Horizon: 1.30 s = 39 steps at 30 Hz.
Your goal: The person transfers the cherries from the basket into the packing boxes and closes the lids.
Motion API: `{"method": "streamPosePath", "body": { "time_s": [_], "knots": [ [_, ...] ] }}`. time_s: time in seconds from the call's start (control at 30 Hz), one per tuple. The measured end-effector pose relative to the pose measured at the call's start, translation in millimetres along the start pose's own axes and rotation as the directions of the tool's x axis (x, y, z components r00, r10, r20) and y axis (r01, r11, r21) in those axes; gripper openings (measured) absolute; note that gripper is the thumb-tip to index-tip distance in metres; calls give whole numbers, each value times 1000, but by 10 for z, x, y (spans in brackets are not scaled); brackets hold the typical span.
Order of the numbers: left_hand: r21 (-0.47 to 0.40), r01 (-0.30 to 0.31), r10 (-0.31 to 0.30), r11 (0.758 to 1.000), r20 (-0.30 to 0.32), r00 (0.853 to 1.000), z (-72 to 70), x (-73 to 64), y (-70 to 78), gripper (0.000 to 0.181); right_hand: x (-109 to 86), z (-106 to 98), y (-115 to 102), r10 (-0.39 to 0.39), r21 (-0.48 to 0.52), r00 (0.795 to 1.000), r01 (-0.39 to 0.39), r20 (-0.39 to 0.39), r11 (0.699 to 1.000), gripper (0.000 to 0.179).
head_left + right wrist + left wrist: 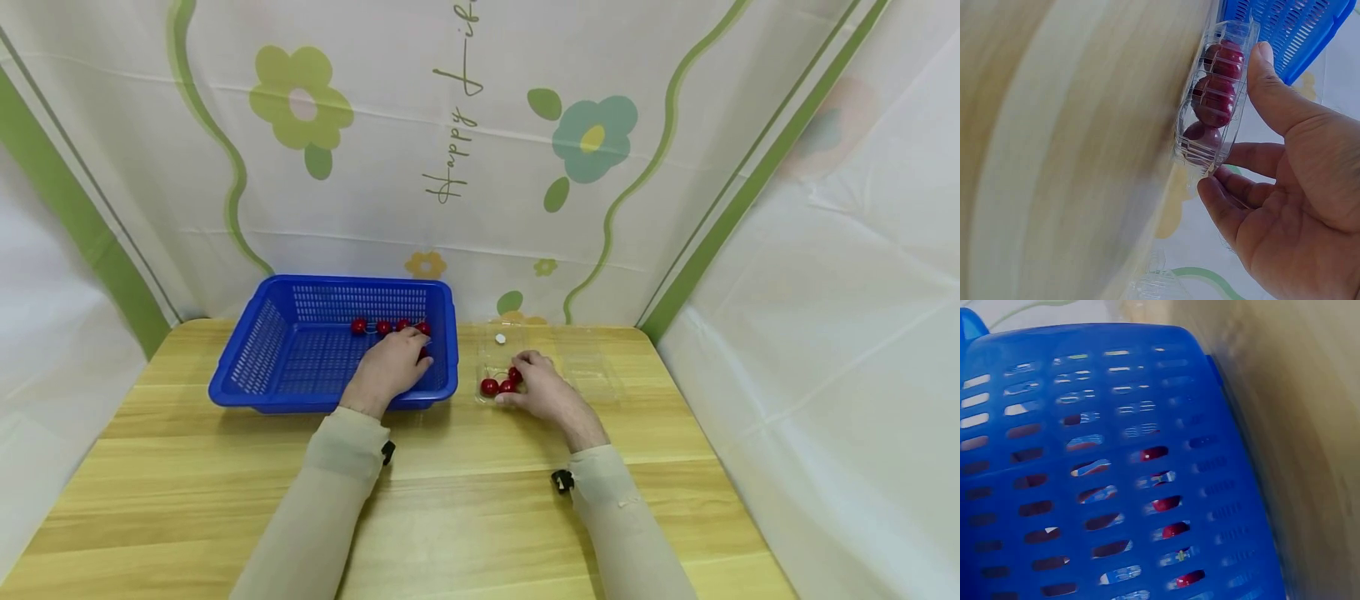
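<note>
My left hand (387, 364) reaches over the near wall into a blue plastic basket (255, 383), at its right end. A red cherry (423, 353) shows between its thumb and fingers. More cherries (383, 327) with stems lie in a row just beyond the fingertips. In the left wrist view the slotted basket wall (1116, 337) mostly hides this hand, and red cherries (1175, 530) show through the slots. My right hand (543, 390) holds the near right corner of a clear plastic box (1235, 30), thumb and fingers around it. Three cherries (1214, 100) sit inside at the near end.
The box's transparent lid (588, 367) lies folded out to the right. A white round spot (500, 339) shows at the box's far end. A printed curtain (375, 183) rises behind the wooden table (457, 517), and white sheeting (840, 333) hangs at both sides.
</note>
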<state>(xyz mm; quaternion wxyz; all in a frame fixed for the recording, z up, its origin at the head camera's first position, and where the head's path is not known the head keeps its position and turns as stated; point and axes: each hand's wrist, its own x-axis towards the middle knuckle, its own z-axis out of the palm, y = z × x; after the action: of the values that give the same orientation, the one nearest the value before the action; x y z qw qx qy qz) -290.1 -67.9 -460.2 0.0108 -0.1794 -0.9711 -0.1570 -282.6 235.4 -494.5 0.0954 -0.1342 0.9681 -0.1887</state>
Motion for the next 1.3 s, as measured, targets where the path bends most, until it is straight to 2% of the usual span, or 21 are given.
{"method": "streamPosePath", "body": {
  "time_s": [0.37, 0.57, 0.6, 0.63, 0.73, 0.83, 0.87, 1.0, 1.1, 1.2, 1.23, 1.3],
  "knots": [
    [55, 23, -30, 998, 132, 991, 60, 92, 14, 48, -7, 2, 2, -2, 5, 1000, 2, -1, 1000, 96],
    [69, 14, -24, 997, 145, 989, 96, 119, -5, 42, 2, 15, 14, -13, -7, 1000, 13, -9, 1000, 94],
    [76, 8, -19, 997, 141, 990, 131, 146, -33, 41, 3, 16, 15, -15, -9, 1000, 15, -10, 1000, 94],
    [83, -12, 2, 996, 117, 993, 283, 228, -167, 41, 3, 16, 15, -15, -8, 1000, 15, -10, 1000, 94],
    [93, -27, 22, 995, 60, 998, 557, 387, -385, 33, 2, 12, 15, -16, -7, 1000, 16, -9, 1000, 94],
    [56, -29, 28, 998, 15, 999, 831, 530, -604, 25, 2, 10, 13, -18, -11, 1000, 18, -8, 1000, 94],
    [46, -16, 15, 999, 15, 1000, 809, 524, -569, 23, 4, 10, 14, -18, -14, 1000, 18, -8, 1000, 93],
    [4, -12, 12, 1000, 8, 1000, 834, 519, -595, 26, 4, 3, 13, -15, -11, 1000, 15, -6, 1000, 93],
    [-12, -1, 2, 1000, 49, 999, 706, 440, -499, 24, 1, -5, 10, -14, -6, 1000, 14, -5, 1000, 92],
    [-17, 9, -8, 1000, 73, 997, 676, 431, -471, 22, 7, 1, 12, -17, -8, 1000, 17, -4, 1000, 92],
    [-21, 6, -4, 1000, 88, 996, 611, 379, -422, 20, 9, 4, 14, -18, -11, 1000, 18, -4, 1000, 92],
    [-23, 11, -8, 1000, 104, 995, 629, 407, -452, 20, 13, 9, 17, -20, -14, 1000, 20, -4, 1000, 92]
  ]
}}
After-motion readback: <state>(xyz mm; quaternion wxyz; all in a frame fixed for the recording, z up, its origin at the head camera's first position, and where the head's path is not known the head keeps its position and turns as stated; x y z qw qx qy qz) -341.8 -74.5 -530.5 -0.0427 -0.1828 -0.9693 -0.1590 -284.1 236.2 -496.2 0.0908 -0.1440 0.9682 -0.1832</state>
